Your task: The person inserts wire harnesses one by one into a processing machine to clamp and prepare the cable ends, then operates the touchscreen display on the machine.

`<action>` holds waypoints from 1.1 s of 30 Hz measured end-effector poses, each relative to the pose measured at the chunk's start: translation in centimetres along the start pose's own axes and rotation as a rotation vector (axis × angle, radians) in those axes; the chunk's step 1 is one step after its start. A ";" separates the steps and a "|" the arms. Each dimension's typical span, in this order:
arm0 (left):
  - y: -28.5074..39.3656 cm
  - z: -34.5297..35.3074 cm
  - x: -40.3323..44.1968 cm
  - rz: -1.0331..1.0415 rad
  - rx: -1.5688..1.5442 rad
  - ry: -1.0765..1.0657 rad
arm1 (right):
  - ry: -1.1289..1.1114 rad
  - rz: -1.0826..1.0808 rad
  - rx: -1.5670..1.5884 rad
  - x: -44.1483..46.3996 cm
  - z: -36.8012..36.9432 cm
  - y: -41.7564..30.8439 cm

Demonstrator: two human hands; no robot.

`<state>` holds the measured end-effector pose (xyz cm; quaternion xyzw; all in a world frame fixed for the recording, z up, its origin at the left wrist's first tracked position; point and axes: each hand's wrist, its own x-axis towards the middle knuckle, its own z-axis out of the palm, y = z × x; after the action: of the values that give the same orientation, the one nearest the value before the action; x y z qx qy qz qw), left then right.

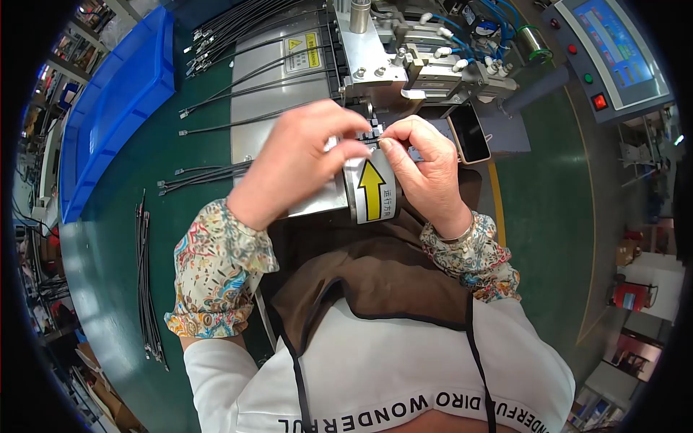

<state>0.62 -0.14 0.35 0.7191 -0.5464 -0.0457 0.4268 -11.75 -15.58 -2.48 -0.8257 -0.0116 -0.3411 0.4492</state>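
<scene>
My left hand [307, 155] is slightly blurred at the left of a row of small dark holders [372, 134] on the machine's wheel. A gap shows between its thumb and forefinger, with nothing visible between them. On the other side of the holders, my right hand [427, 162] pinches thumb and forefinger together. Whatever is in that pinch is too small to make out. Below the fingertips, the wheel cover carries a yellow arrow label [372, 189]. Thin black cables [242, 86] with small end connectors lie across the metal plate [278, 90] on the left.
A long blue tray [119, 108] stands at the far left. A bundle of black cables [144, 281] lies on the green table [108, 289]. Pneumatic machinery [440, 68] rises behind the hands. At right are a phone [471, 133] and a control panel [613, 54].
</scene>
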 end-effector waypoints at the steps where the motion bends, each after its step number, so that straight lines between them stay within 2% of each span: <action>1: 0.2 0.5 -0.2 0.031 0.008 -0.061 | -0.002 0.020 0.019 0.0 0.0 -0.2; 7: 0.8 1.6 -0.1 -0.116 -0.139 -0.009 | 0.003 0.056 0.073 -0.1 -0.2 -0.7; 12: 0.9 2.1 0.0 -0.110 -0.188 0.028 | -0.022 0.079 0.099 0.0 -0.5 -0.4; 16: 1.4 2.0 0.0 -0.190 -0.256 0.028 | -0.069 0.277 0.289 0.0 -0.8 -0.8; 19: 1.6 2.0 0.1 0.011 -0.100 0.082 | -0.114 0.421 0.561 -0.1 -0.8 -0.8; 21: 1.6 2.0 0.0 0.048 -0.043 0.118 | -0.116 0.487 0.697 -0.1 -0.6 -1.2; 25: 1.2 2.3 -0.1 0.090 -0.044 0.179 | -0.124 0.453 0.642 -0.3 -0.8 -1.3; 30: 1.3 1.8 -0.1 -0.096 -0.267 0.074 | -0.105 0.347 0.487 -0.2 -1.0 -1.5; 33: 1.4 1.7 -0.1 -0.124 -0.322 0.038 | -0.137 0.376 0.543 0.1 -1.2 -1.5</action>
<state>-1.38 -1.05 0.17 0.6744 -0.4783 -0.1453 0.5434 -12.90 -15.61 -0.86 -0.6847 0.0204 -0.1805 0.7059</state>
